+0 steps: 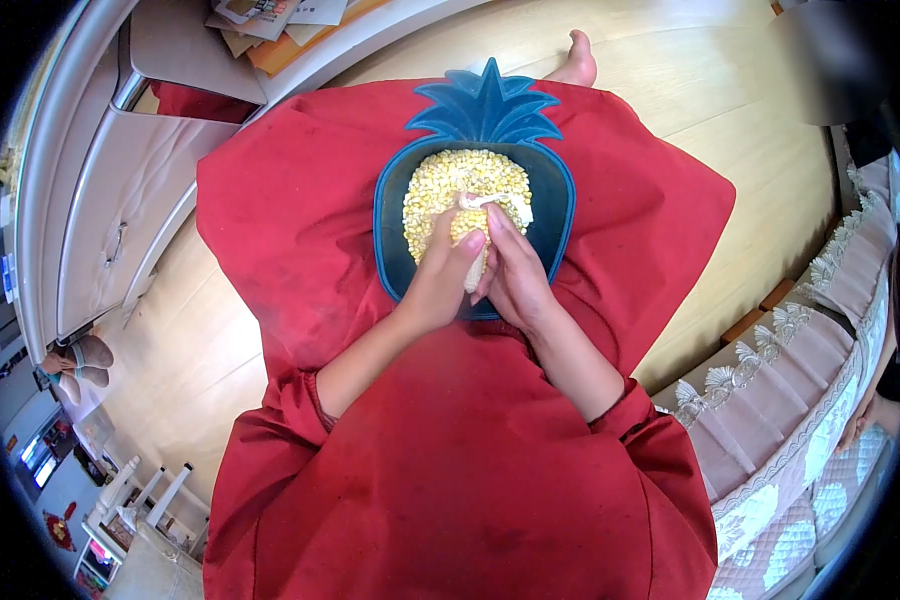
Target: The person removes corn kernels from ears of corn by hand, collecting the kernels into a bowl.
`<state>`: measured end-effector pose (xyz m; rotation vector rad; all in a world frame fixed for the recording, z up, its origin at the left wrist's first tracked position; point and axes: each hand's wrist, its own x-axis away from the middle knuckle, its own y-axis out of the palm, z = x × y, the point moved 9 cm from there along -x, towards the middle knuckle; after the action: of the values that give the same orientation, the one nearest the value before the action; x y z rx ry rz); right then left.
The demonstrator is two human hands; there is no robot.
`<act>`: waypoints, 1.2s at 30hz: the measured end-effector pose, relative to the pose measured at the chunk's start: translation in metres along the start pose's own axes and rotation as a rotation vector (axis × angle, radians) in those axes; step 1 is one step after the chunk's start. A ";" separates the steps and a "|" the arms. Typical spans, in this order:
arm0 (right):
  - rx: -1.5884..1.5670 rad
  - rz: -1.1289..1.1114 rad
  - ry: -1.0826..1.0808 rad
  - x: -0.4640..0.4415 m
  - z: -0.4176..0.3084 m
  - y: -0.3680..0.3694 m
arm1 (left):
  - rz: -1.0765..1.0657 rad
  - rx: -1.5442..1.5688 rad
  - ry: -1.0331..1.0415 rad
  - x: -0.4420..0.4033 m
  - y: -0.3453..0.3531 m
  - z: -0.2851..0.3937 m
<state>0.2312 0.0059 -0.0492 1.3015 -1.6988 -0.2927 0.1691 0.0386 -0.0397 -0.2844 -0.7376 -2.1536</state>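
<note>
A dark blue pineapple-shaped bowl (390,262) rests on the red cloth over the lap, its leafy end pointing away. Loose yellow corn kernels (450,172) lie piled inside it. Over the pile is a partly stripped corn cob (473,276), its bare pale part toward me and kernels still on the upper part. My left hand (440,273) grips the cob from the left, thumb against the kernels. From the right my right hand (517,278) closes round the same cob. A pale strip (510,203) lies near the fingertips; I cannot make out what it is.
Red cloth (630,200) spreads around the bowl. A cabinet (120,220) with papers (270,20) stands at the left. A sofa with lace trim (770,400) is at the right, with part of another person's hand (875,415) at its edge. A bare foot (577,65) shows beyond the cloth.
</note>
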 end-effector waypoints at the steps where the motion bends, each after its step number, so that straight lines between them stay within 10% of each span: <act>1: -0.005 0.018 -0.003 -0.001 0.001 -0.002 | 0.001 0.016 -0.010 0.000 0.000 -0.001; 36: 0.026 -0.092 -0.002 -0.004 -0.001 0.006 | 0.045 0.046 -0.019 -0.004 -0.009 -0.008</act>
<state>0.2286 0.0118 -0.0469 1.4007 -1.6519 -0.3268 0.1654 0.0410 -0.0512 -0.2952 -0.7829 -2.0916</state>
